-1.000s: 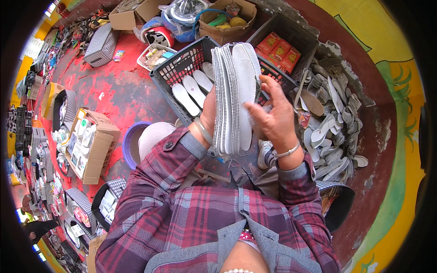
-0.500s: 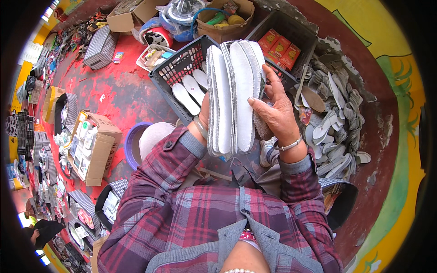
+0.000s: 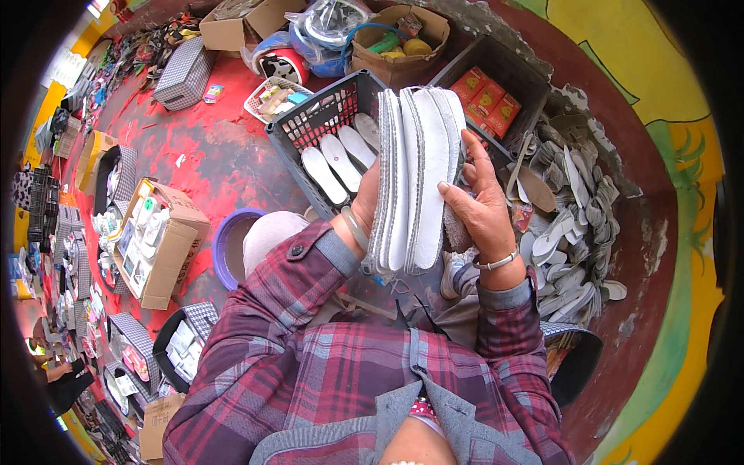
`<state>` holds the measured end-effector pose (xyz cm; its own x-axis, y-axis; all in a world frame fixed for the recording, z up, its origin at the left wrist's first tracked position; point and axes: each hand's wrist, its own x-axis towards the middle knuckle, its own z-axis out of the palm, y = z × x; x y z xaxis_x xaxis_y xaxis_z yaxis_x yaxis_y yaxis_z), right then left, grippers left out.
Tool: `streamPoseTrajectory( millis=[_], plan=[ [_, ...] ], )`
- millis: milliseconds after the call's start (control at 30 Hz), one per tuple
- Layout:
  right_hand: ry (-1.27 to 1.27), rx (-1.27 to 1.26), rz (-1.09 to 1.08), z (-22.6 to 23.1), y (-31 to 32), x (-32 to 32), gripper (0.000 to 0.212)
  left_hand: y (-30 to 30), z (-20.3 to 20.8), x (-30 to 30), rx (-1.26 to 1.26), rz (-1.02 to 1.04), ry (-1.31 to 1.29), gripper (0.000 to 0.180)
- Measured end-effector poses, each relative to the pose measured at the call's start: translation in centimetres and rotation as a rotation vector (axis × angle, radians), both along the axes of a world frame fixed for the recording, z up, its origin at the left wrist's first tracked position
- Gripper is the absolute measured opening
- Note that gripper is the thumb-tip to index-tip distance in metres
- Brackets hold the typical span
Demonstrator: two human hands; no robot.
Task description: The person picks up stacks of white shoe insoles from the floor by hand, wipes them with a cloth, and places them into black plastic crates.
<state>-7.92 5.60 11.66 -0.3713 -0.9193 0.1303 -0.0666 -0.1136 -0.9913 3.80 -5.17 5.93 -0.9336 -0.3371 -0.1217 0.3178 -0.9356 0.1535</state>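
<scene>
A thick stack of white insoles (image 3: 425,194) with grey edges is held upright in front of my chest. My left hand (image 3: 366,200) is wrapped round its left side, with most of the fingers hidden behind the stack. On the right side my right hand (image 3: 487,213) grips it, thumb against the front insole and fingers at the edge. A brownish fuzzy piece (image 3: 456,230) shows under the right palm. Behind the stack a dark plastic crate (image 3: 288,157) has several white insoles (image 3: 339,157) lying side by side in it.
A large heap of grey and white insoles (image 3: 570,225) lies at right against the wall. A grey bin (image 3: 521,74) holds red boxes (image 3: 487,101). A purple bucket (image 3: 225,246) stands left of my knee, with a cardboard box (image 3: 174,248) of packaged goods beyond it.
The view has shifted slightly. The stack and both hands sit a little lower and farther right in the picture. My grip on the insoles looks the same.
</scene>
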Motion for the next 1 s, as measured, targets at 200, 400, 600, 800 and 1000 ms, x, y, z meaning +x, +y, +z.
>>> streamPoseTrajectory(
  millis=[200,400,600,800,1000],
  plan=[
    [-0.28,0.049,-0.258,0.9,1.0,-4.0,0.041,0.4,0.0,-0.6,-0.078,0.221,-0.09,0.053],
    [-1.036,-0.236,-0.336,-1.3,3.0,-10.4,0.044,0.1,-2.3,-0.6,-0.261,0.236,-0.316,0.037],
    [-0.523,-0.292,-0.306,-0.9,0.2,-1.8,0.036,0.9,-1.3,-0.9,-0.373,0.199,-0.234,0.042],
    [0.352,-0.221,-0.363,-3.4,-0.7,1.5,0.039,1.2,-0.9,-0.6,-0.553,0.203,-0.171,0.04],
    [0.655,-0.298,-0.523,-1.0,-0.7,-2.5,0.026,2.2,0.6,0.2,-1.042,-0.04,-0.235,0.045]
  ],
)
